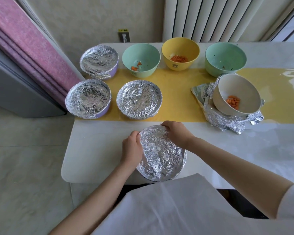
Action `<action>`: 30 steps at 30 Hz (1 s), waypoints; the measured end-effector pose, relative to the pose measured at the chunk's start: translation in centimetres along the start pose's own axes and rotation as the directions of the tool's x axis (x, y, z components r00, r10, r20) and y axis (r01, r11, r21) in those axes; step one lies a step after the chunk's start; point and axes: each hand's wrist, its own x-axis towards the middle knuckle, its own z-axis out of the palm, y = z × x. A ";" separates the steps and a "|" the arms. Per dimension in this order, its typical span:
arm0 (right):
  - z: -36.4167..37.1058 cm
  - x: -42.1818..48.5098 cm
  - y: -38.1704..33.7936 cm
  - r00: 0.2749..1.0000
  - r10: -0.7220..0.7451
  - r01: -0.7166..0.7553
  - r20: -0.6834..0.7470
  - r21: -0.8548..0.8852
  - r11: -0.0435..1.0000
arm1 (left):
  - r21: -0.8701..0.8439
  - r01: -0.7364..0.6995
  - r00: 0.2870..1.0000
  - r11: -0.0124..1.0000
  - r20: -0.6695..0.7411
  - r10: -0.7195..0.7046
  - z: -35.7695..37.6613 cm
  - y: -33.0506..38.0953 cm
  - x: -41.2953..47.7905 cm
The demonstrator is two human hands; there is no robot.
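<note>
WRAPPING UP: A foil-covered bowl point(161, 155) sits at the near edge of the worktop point(95, 150), directly in front of the person, as both hands crimp its wrapping around the rim. The left hand point(132, 148) curls its fingers over the bowl's left side and grips the foil edge there. The right hand point(175, 133) grips the far rim the same way, fingers folded down over it.

The sheet on top looks creased but whole. The step would likely go best with short pinches worked round the rim, pressing the foil down and under the lip while the opposite hand steadies the bowl. A light pull should keep the thin sheet from tearing. Because the bowl stands so close to the worktop's edge, pressure is safer directed downward and inward than toward the body.

Beyond it, on a yellow runner point(176, 92), three wrapped bowls point(139, 99) point(88, 98) point(99, 61) show the result aimed at. Farther back stand a left green bowl point(143, 53) and a yellow bowl point(180, 48), both holding orange pieces, and a right green bowl point(226, 56). At right, a cream bowl point(234, 89) with orange pieces leans on crumpled loose foil point(227, 122).
</note>
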 end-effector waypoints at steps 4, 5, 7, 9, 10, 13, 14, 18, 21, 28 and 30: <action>0.3 0.2 -0.2 1.000 -0.022 0.022 0.014 -0.017 1.000 | 0.001 -0.024 0.985 1.000 0.170 0.024 -1.2 -0.1 1.2; 0.4 0.2 -0.4 0.999 -0.040 0.041 0.015 -0.020 0.999 | -0.027 -0.034 0.982 0.999 0.186 0.038 -1.3 0.2 1.4; 0.5 0.1 -0.8 0.997 -0.074 0.075 0.024 -0.027 0.997 | -0.047 -0.076 0.974 0.996 0.208 0.084 -1.3 0.8 1.7; 0.7 0.2 -1.1 0.996 -0.085 0.086 0.025 -0.039 0.995 | -0.015 -0.131 0.971 0.991 0.198 0.131 -1.1 1.1 1.7; 0.7 0.1 -1.1 0.996 -0.088 0.089 0.021 -0.050 0.995 | -0.006 -0.140 0.973 0.990 0.182 0.139 -1.0 1.0 1.7; 0.9 -0.2 -1.2 0.996 -0.087 0.087 0.001 -0.108 0.990 | 0.002 -0.144 0.979 0.990 0.144 0.143 -0.8 0.8 1.4; 1.0 -0.4 -1.3 0.997 -0.082 0.081 -0.005 -0.125 0.989 | 0.005 -0.148 0.980 0.989 0.138 0.146 -0.7 0.7 1.2; 0.9 -0.4 -1.1 0.995 -0.093 0.095 0.022 -0.144 0.985 | 0.028 -0.159 0.980 0.987 0.122 0.155 -0.6 1.1 1.0; 0.7 0.0 -1.0 0.989 -0.121 0.133 0.079 -0.158 0.978 | 0.040 -0.184 0.977 0.982 0.119 0.178 -0.7 1.2 1.0; 0.9 -0.2 -1.1 0.988 -0.144 0.153 0.061 -0.199 0.968 | 0.066 -0.238 0.965 0.969 0.131 0.228 -0.7 1.6 0.8; 1.0 0.0 -0.9 0.984 -0.167 0.175 0.060 -0.156 0.972 | 0.065 -0.246 0.964 0.967 0.124 0.237 -0.8 1.5 0.8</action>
